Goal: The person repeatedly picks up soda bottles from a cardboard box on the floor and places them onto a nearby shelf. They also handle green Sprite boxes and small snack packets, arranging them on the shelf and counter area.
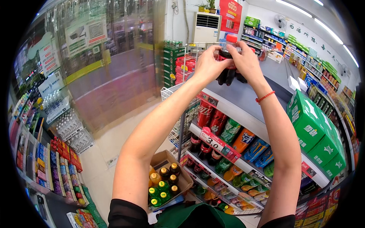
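Note:
A dark cola bottle (226, 77) with a red cap is between my two hands, upright at the far part of the grey shelf top (225, 92). My left hand (209, 64) grips its left side at the label. On the other side, my right hand (246, 61) closes around the bottle near its neck. Behind the right hand shows another red cap (252, 50), its bottle mostly hidden. Whether the held bottle touches the shelf top I cannot tell. Below, soda cans (219, 122) stand in a row, with several tiers of drink bottles (205, 149) under them.
Green Sprite cartons (310, 128) sit on the unit's right end. An open cardboard box (185, 178) of capped bottles is on the floor before me. White wire baskets (171, 91) flank the unit; a plastic strip curtain (114, 71) hangs at left. Snack racks (61, 168) stand lower left.

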Action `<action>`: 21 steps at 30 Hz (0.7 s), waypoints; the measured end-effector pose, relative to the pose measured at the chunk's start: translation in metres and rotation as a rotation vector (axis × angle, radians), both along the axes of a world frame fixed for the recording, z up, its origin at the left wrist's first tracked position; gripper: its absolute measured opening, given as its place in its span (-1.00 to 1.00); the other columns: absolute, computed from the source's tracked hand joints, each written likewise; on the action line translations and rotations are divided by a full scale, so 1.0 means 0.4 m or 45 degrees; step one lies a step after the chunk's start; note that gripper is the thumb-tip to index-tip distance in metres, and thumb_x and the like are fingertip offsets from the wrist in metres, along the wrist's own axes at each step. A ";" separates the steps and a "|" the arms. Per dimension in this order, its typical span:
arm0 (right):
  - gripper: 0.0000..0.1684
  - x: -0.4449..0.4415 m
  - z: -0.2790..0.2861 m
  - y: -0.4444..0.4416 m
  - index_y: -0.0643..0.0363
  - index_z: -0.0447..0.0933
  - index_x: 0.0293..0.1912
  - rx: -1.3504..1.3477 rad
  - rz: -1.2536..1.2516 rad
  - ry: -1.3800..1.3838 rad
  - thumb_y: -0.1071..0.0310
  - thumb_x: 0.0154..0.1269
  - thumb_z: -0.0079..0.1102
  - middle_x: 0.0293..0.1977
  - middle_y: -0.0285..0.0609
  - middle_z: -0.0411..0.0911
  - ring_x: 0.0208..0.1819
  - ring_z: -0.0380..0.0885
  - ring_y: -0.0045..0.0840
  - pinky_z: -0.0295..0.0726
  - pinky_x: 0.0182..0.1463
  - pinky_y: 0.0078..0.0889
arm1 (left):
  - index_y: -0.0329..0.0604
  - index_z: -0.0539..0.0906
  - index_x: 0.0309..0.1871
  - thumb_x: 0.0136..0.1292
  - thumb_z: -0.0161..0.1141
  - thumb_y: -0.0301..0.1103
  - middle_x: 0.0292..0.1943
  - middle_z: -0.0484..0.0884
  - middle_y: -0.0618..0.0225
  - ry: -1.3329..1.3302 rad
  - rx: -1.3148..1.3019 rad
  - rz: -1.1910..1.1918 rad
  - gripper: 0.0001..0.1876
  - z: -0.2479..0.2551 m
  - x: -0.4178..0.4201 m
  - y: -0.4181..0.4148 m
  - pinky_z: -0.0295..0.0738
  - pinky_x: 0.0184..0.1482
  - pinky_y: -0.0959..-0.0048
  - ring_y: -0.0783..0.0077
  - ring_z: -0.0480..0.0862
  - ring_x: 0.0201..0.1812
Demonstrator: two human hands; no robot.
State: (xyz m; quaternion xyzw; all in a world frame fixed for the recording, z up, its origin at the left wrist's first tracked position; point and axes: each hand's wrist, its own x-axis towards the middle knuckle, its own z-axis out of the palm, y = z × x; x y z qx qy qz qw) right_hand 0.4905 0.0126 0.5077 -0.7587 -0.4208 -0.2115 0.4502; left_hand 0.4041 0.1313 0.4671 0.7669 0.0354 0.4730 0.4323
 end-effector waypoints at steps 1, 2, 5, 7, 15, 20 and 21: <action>-0.31 -0.028 0.010 -0.011 0.30 0.50 0.19 0.006 0.004 -0.019 -0.12 0.38 0.13 -0.01 0.22 0.65 0.05 0.64 0.02 0.58 0.13 -0.08 | -0.30 0.60 0.15 -0.08 0.54 0.06 -0.10 0.73 0.08 -0.008 0.009 0.014 -0.21 0.007 -0.022 -0.006 0.62 -0.04 0.31 0.22 0.74 -0.08; -0.32 -0.048 0.014 -0.019 0.30 0.52 0.16 0.033 0.030 -0.054 -0.13 0.38 0.13 -0.06 0.22 0.66 0.01 0.66 0.00 0.59 0.08 -0.09 | -0.30 0.60 0.13 -0.09 0.54 0.06 -0.11 0.73 0.09 -0.016 0.018 0.029 -0.22 0.013 -0.047 -0.012 0.62 -0.05 0.31 0.22 0.74 -0.10; -0.32 -0.101 0.029 -0.046 0.29 0.55 0.13 0.084 0.090 -0.092 -0.15 0.37 0.14 -0.18 0.20 0.70 -0.09 0.71 -0.04 0.62 0.01 -0.14 | -0.30 0.57 0.15 -0.07 0.55 0.07 -0.09 0.71 0.11 0.008 0.075 0.065 -0.20 0.040 -0.129 -0.046 0.62 -0.14 0.37 0.29 0.72 -0.16; -0.32 -0.163 0.031 -0.057 0.29 0.56 0.12 0.111 0.165 -0.062 -0.15 0.37 0.15 -0.22 0.18 0.71 -0.16 0.74 -0.15 0.64 -0.06 -0.24 | -0.31 0.49 0.28 -0.03 0.58 0.06 0.00 0.67 0.10 0.109 0.159 0.157 -0.12 0.054 -0.201 -0.050 0.64 -0.28 0.48 0.42 0.72 -0.21; -0.49 -0.366 -0.042 -0.076 0.30 0.59 0.05 0.076 0.468 0.197 0.01 0.43 0.17 -0.29 0.09 0.73 -0.28 0.72 -0.44 0.62 -0.19 -0.43 | -0.32 0.56 0.21 -0.09 0.57 0.09 -0.06 0.68 0.10 0.216 0.287 0.265 -0.14 -0.010 -0.437 -0.061 0.62 -0.10 0.36 0.32 0.71 -0.17; -0.56 -0.454 -0.133 -0.056 0.30 0.56 0.07 0.011 0.699 0.322 0.11 0.45 0.19 -0.32 0.04 0.72 -0.31 0.66 -0.53 0.59 -0.20 -0.42 | -0.31 0.58 0.19 -0.05 0.57 -0.02 -0.10 0.68 0.12 0.320 0.232 0.318 -0.22 -0.088 -0.583 -0.069 0.63 -0.13 0.36 0.34 0.71 -0.22; -0.56 -0.476 -0.150 -0.053 0.30 0.56 0.08 -0.024 0.700 0.334 0.11 0.45 0.19 -0.33 0.03 0.72 -0.31 0.65 -0.55 0.59 -0.20 -0.43 | -0.31 0.57 0.20 -0.05 0.57 -0.04 -0.11 0.68 0.12 0.336 0.205 0.319 -0.23 -0.106 -0.612 -0.069 0.63 -0.13 0.35 0.34 0.71 -0.21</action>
